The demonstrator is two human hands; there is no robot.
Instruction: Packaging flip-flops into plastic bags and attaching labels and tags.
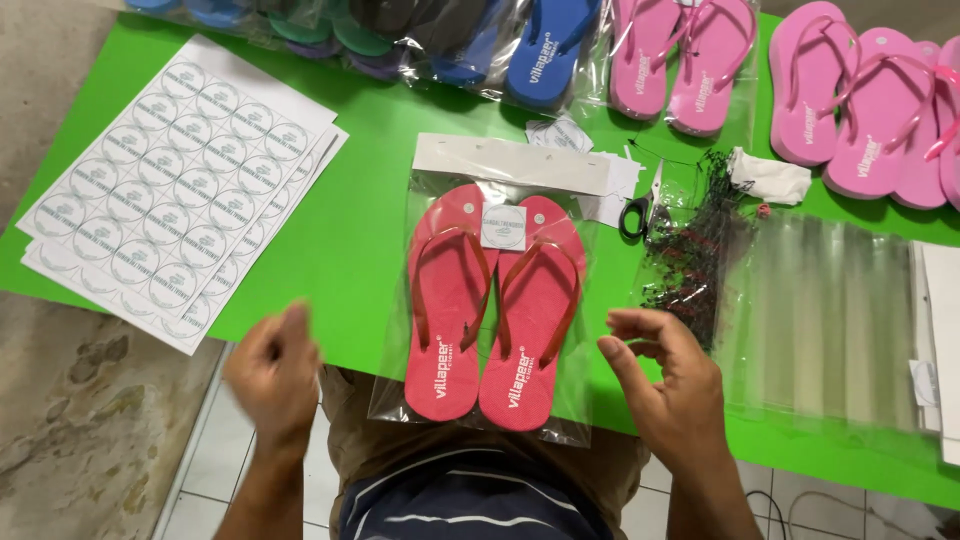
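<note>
Both hands hover at the near edge of a green table (370,230), one on each side of a clear bag (485,300) holding a pair of red flip-flops (490,310). Left hand (275,375) is blurred, left of the bag's near corner; its fingers look loosely curled, but I cannot tell whether they hold anything. Right hand (665,385) sits just right of the bag, fingers bent and thumb drawn toward them, nothing visible between them. Neither hand touches the bag.

The bag lies flat with the flip-flops' toes pointing away, its near end overhanging the table edge above the person's lap. A white card strip (510,163) closes its far end, and a small white sticker (503,226) sits on it between the two soles.

Left of the bag lie sheets of round stickers (180,190). Right of it are black-handled scissors (640,212), partly hidden, a dark tangle of small fasteners (695,255) too fine to make out, and a stack of empty clear bags (830,310). Beyond the bag, bagged blue flip-flops (545,45) and pink flip-flops (850,100) are cut off by the picture's top edge.
</note>
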